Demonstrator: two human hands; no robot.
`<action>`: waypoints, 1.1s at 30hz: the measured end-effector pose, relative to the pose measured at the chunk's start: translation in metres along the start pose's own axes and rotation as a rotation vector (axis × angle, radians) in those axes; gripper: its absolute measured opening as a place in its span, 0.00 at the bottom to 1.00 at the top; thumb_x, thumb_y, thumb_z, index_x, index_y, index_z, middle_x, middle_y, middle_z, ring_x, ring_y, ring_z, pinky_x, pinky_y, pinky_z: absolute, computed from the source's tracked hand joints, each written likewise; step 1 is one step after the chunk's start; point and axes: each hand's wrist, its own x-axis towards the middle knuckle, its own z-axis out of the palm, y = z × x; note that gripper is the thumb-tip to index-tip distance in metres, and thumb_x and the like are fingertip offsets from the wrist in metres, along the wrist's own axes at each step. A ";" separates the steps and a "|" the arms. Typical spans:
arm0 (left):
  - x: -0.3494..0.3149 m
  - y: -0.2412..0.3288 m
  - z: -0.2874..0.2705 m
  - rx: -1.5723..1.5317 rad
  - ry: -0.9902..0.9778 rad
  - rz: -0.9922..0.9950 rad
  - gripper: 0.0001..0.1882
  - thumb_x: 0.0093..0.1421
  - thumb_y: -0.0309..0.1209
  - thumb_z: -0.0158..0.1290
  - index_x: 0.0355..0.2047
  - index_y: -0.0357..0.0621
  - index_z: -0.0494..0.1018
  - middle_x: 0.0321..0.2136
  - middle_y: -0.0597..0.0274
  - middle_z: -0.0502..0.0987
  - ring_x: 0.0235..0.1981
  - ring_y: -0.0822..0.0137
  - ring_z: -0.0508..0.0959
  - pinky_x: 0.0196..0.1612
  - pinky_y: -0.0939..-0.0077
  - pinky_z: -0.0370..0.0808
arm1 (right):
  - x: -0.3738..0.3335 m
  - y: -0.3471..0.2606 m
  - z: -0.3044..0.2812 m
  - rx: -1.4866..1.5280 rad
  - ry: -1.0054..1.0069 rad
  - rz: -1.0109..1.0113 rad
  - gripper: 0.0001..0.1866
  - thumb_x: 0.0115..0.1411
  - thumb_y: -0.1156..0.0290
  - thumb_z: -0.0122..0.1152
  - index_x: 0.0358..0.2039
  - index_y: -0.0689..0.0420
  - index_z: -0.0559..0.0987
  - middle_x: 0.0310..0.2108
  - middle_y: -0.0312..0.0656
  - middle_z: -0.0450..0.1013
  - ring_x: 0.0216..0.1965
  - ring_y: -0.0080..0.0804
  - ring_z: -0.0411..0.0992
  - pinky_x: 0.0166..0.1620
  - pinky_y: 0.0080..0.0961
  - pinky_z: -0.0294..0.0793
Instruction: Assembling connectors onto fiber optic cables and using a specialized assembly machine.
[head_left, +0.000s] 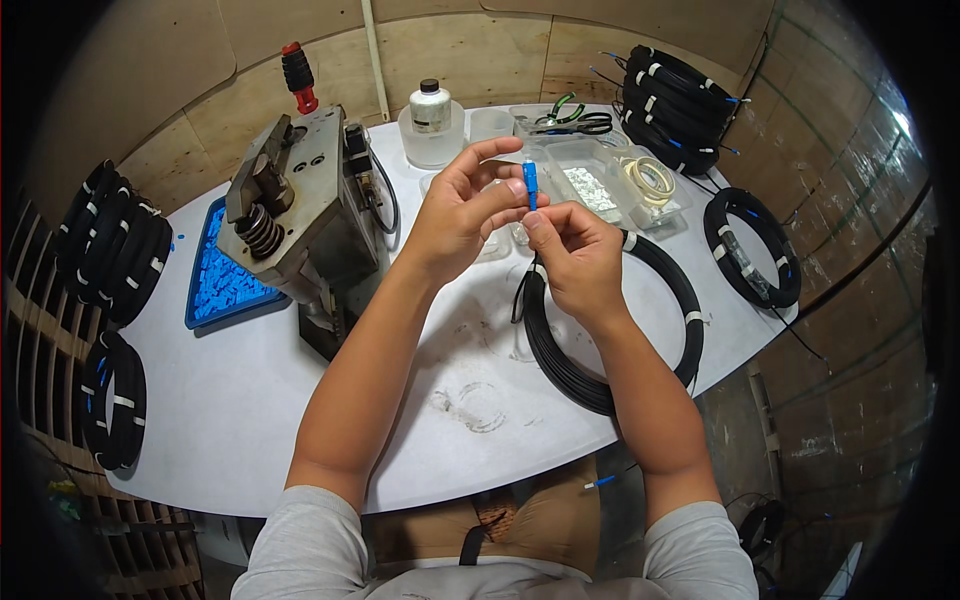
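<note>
A blue fiber-optic connector (530, 178) stands upright above the table, on the end of a black cable. My left hand (465, 205) pinches the connector between thumb and fingers, its index finger raised over the tip. Just below, my right hand (578, 255) is closed on the cable where it meets the connector's blue boot. The cable belongs to a black cable coil (690, 300), tied with white bands, that lies flat on the white table beneath my right hand and forearm. Part of the coil is hidden by that arm.
A metal press (310, 200) stands at left, beside a blue tray (200, 318) of small blue parts. A bottle (430, 105) sits in a tub at the back. Pliers (575, 122), a tape roll (650, 180) and stacked cable coils (675, 110) are back right; more coils (110, 240) lie left.
</note>
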 end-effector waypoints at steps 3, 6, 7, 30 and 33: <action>0.000 -0.001 0.000 0.087 -0.034 0.037 0.27 0.65 0.21 0.58 0.64 0.38 0.65 0.44 0.57 0.77 0.46 0.60 0.83 0.52 0.65 0.82 | 0.000 0.001 -0.001 0.020 -0.011 0.010 0.09 0.68 0.68 0.66 0.34 0.61 0.82 0.26 0.30 0.78 0.28 0.12 0.69 0.33 0.16 0.69; 0.000 0.000 0.000 0.067 -0.022 0.046 0.28 0.65 0.21 0.57 0.64 0.39 0.64 0.44 0.57 0.78 0.45 0.60 0.84 0.51 0.65 0.81 | -0.001 -0.003 0.001 -0.013 -0.014 0.029 0.10 0.68 0.67 0.66 0.34 0.61 0.83 0.26 0.30 0.77 0.28 0.12 0.69 0.34 0.16 0.69; 0.000 0.001 -0.002 0.014 -0.025 0.036 0.28 0.65 0.21 0.57 0.64 0.39 0.64 0.44 0.57 0.78 0.45 0.60 0.83 0.51 0.66 0.81 | -0.001 -0.003 0.001 -0.014 -0.014 0.019 0.10 0.68 0.67 0.66 0.34 0.61 0.83 0.26 0.29 0.77 0.28 0.12 0.69 0.34 0.16 0.69; 0.000 -0.001 -0.003 0.025 -0.057 -0.013 0.26 0.65 0.22 0.56 0.63 0.40 0.66 0.43 0.53 0.78 0.49 0.62 0.79 0.53 0.66 0.78 | 0.000 -0.003 0.002 0.012 -0.011 0.023 0.10 0.69 0.67 0.65 0.36 0.62 0.83 0.26 0.29 0.75 0.27 0.12 0.68 0.31 0.15 0.68; 0.000 -0.002 0.000 0.048 -0.045 0.000 0.26 0.65 0.22 0.56 0.63 0.40 0.66 0.44 0.54 0.78 0.49 0.62 0.78 0.53 0.66 0.77 | 0.000 -0.002 0.001 -0.001 -0.021 0.022 0.10 0.69 0.67 0.65 0.37 0.62 0.83 0.26 0.29 0.75 0.27 0.12 0.68 0.31 0.15 0.67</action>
